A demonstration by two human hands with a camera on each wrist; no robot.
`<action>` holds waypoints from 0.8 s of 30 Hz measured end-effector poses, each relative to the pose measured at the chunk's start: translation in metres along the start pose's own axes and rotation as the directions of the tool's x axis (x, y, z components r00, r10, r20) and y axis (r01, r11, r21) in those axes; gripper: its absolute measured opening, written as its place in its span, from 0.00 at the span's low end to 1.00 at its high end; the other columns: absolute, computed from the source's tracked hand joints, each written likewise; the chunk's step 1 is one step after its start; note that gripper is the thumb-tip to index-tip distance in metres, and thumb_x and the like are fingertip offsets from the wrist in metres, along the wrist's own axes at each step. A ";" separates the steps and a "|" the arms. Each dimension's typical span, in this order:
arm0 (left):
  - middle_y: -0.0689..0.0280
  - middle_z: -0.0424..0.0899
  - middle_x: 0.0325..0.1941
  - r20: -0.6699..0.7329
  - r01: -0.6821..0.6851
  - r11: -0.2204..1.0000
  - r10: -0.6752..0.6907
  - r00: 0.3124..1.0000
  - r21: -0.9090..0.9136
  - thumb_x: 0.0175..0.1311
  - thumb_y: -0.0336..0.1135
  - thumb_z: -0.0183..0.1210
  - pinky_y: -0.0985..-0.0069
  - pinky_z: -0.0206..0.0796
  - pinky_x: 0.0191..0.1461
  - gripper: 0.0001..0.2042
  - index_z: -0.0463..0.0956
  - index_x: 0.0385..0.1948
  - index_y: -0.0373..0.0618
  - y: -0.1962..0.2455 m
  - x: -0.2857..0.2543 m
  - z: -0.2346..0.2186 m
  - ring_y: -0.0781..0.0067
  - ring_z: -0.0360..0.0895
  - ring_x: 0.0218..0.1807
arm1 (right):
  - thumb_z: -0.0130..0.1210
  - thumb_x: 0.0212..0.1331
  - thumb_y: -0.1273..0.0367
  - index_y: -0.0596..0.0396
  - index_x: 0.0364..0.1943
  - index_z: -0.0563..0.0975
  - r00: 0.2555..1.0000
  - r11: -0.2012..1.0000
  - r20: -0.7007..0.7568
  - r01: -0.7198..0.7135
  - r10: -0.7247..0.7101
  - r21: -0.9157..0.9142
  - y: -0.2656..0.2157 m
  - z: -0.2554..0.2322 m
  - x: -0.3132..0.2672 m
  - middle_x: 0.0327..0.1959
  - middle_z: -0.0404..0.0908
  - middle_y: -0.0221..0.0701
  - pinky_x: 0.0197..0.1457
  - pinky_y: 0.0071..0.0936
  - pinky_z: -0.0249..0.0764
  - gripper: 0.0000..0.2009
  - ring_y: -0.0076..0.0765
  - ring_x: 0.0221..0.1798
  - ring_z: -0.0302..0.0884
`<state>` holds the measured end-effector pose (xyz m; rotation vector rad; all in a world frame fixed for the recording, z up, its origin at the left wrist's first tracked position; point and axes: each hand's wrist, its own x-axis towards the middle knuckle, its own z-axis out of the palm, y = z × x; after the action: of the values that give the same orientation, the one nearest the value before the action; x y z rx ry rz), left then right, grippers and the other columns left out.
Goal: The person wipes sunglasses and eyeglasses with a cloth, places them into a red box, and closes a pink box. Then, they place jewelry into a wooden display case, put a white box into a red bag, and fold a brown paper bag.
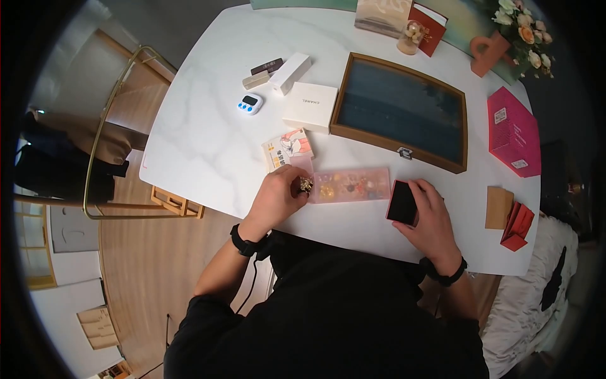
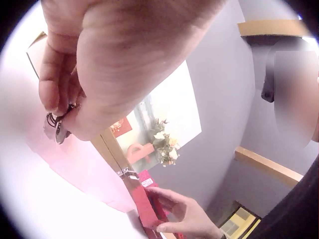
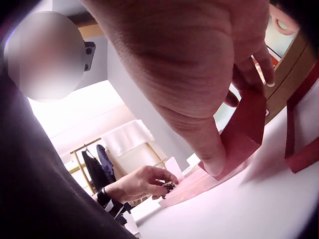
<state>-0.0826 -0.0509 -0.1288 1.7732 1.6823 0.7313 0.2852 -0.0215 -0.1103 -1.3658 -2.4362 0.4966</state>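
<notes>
My left hand (image 1: pixel 275 197) pinches a small gold and dark piece of jewellery (image 1: pixel 306 184) between thumb and fingertips, over the left end of a pink see-through organizer box (image 1: pixel 386 178). In the left wrist view, a ring-like metal part of the jewellery (image 2: pixel 60 132) sticks out below the fingertips. Several small ornaments, some golden, lie in the organizer's compartments. To its right, my right hand (image 1: pixel 433 218) grips a small red box (image 1: pixel 402 202) by its sides, its black face turned up. The right wrist view shows the thumb against the red side (image 3: pixel 244 130).
A wooden glass-topped case (image 1: pixel 404 165) lies behind the organizer. A white box (image 1: pixel 310 104), an illustrated carton (image 1: pixel 288 150) and a timer (image 1: pixel 250 103) are at left. On the right are a magenta box (image 1: pixel 512 132), a brown piece (image 1: pixel 499 207) and a red folded holder (image 1: pixel 519 226).
</notes>
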 end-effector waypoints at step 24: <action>0.69 0.89 0.46 0.191 0.125 0.748 0.003 0.982 -0.652 0.65 0.14 0.70 0.79 0.82 0.54 0.20 0.81 0.59 0.37 0.020 -0.012 -0.009 0.81 0.88 0.46 | 0.79 0.54 0.57 0.62 0.72 0.73 0.956 0.965 0.176 0.206 -0.234 0.164 -0.029 0.022 -0.008 0.73 0.72 0.42 0.78 0.48 0.70 0.43 0.53 0.75 0.71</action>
<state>-0.0763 -0.0637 -0.1078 1.2201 1.1389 0.9582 0.2576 -0.0455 -0.1183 -1.0129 -2.6074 0.7638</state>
